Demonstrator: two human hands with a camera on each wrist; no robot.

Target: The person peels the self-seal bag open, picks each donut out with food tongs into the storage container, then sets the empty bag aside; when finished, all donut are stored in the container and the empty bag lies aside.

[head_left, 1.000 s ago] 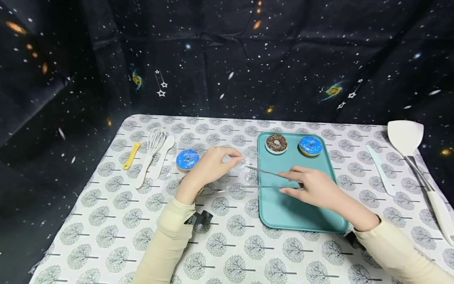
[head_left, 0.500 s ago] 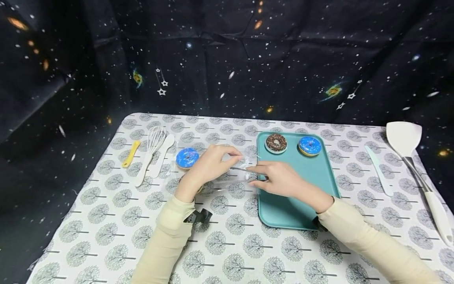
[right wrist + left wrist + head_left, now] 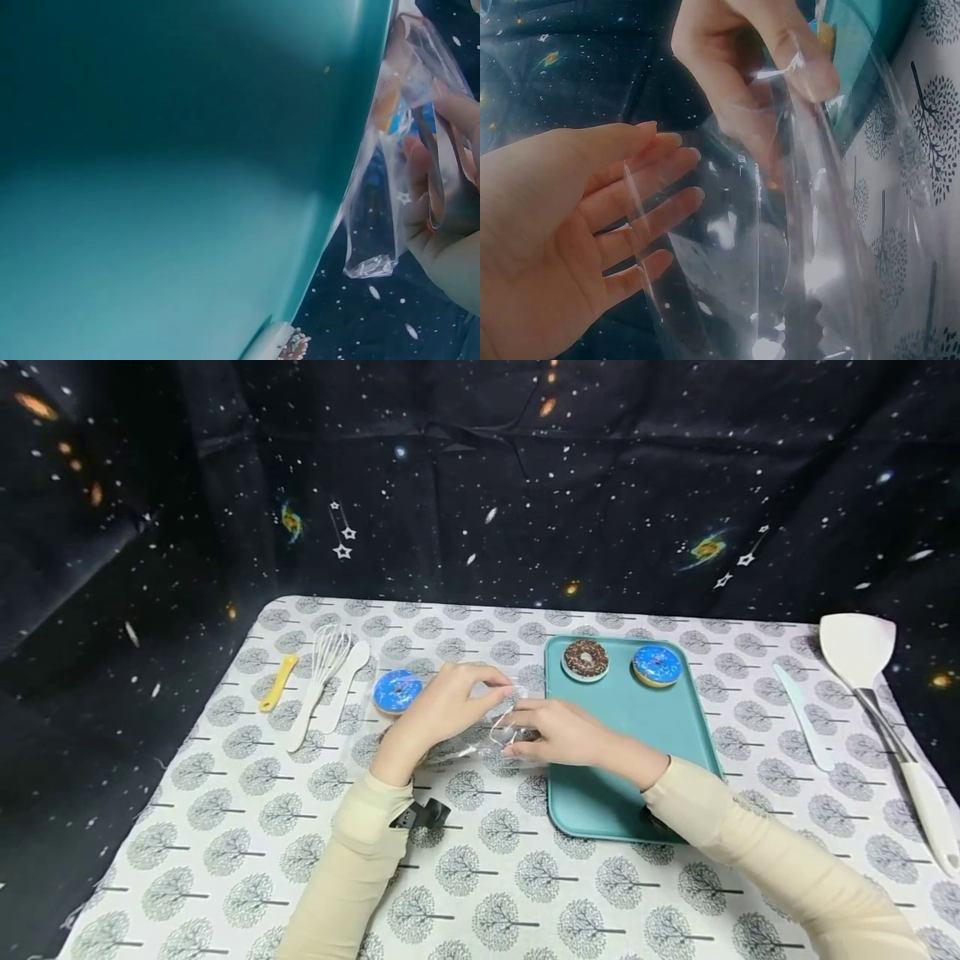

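My left hand [image 3: 450,706] pinches the rim of a clear plastic bag [image 3: 810,247] between thumb and index finger, its other fingers spread along the film. At the bag's mouth, my right hand [image 3: 566,732] grips metal tongs [image 3: 441,180]; its fingertips reach in behind the film. The tongs' tips are hidden in the head view. A blue-iced donut [image 3: 397,690] appears through clear film left of the left hand. On the teal tray [image 3: 630,793] lie a brown sprinkled donut [image 3: 585,660] and a second blue donut [image 3: 656,666].
To the left lie a yellow-handled tool [image 3: 279,683], a white whisk [image 3: 318,685] and a white spoon [image 3: 348,681]. Right of the tray are a pale plastic knife [image 3: 802,717] and a white spatula [image 3: 862,647]. A tree-print cloth [image 3: 465,868] covers the table.
My right hand has moved left from over the tray, carrying the tongs into the bag's mouth. My left hand has stayed in place on the bag. The donuts on the tray have not moved.
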